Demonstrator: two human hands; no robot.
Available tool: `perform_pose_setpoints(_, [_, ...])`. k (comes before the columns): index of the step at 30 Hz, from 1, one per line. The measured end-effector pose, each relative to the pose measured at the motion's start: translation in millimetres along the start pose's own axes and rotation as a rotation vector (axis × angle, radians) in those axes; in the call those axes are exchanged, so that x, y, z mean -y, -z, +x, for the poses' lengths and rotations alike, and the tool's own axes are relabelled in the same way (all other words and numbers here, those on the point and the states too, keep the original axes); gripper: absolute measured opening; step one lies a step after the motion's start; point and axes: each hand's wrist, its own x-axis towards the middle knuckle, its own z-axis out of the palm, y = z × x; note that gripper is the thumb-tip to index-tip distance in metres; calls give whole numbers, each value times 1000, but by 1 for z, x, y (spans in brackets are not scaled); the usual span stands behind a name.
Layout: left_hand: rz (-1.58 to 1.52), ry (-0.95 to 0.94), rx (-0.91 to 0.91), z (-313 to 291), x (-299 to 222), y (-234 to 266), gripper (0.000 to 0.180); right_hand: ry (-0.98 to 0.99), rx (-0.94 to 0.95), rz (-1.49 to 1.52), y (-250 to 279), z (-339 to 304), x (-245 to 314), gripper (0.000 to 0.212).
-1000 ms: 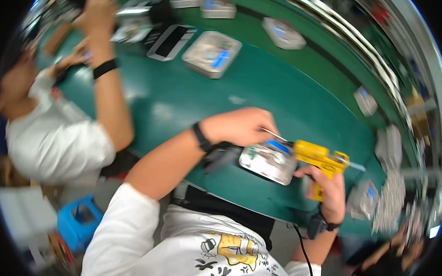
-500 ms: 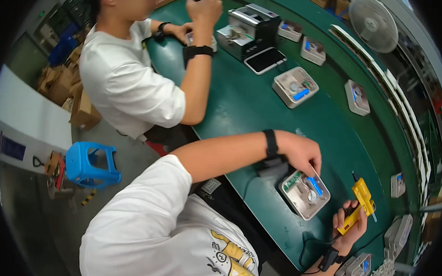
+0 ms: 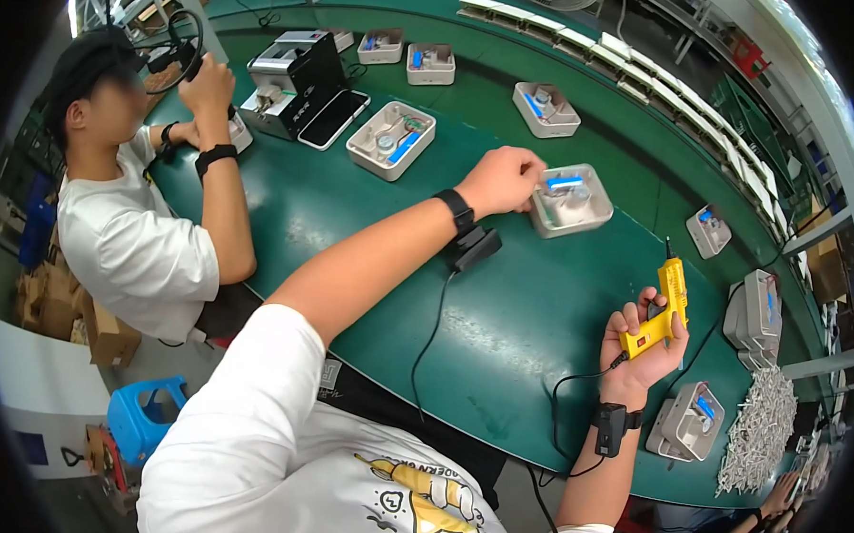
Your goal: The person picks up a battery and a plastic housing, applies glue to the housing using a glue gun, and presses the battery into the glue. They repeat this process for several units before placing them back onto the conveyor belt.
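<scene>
My left hand (image 3: pixel 499 182) is closed on the left wall of a light grey plastic box (image 3: pixel 593 215), near the far side of the green table (image 3: pixel 487 312). Inside that box lie a blue cylindrical battery (image 3: pixel 565 183) and a pale round part. My right hand (image 3: pixel 634 337) is wrapped round the grip of a yellow glue gun (image 3: pixel 670 301). Its dark nozzle points up and away, and a black cord runs from the grip's base. The fingertips of my left hand are partly hidden.
Similar boxes with blue cells stand farther back, including one open box (image 3: pixel 391 141) beside a black-and-silver machine (image 3: pixel 297 85). A co-worker (image 3: pixel 143 226) stands at the left. Stacked boxes (image 3: pixel 756 319) and a pile of small pale parts (image 3: pixel 761 429) lie at the right.
My left hand has moved the box away from me across the table, toward its far side. The view has turned rightward. My right hand still holds the glue gun.
</scene>
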Motion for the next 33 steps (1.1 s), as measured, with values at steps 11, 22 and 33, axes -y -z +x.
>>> perform_pose_setpoints(11, [1004, -345, -331, 111, 15, -34, 47, -18, -38, -9, 2, 6, 1, 31])
perform_pose_setpoints(22, [946, 46, -292, 131, -4, -20, 60, -133, 82, 44, 19, 13, 1, 28])
perform_pose_setpoints(33, [485, -514, 99, -72, -29, 57, 27, -115, 125, -19, 24, 16, 7, 33])
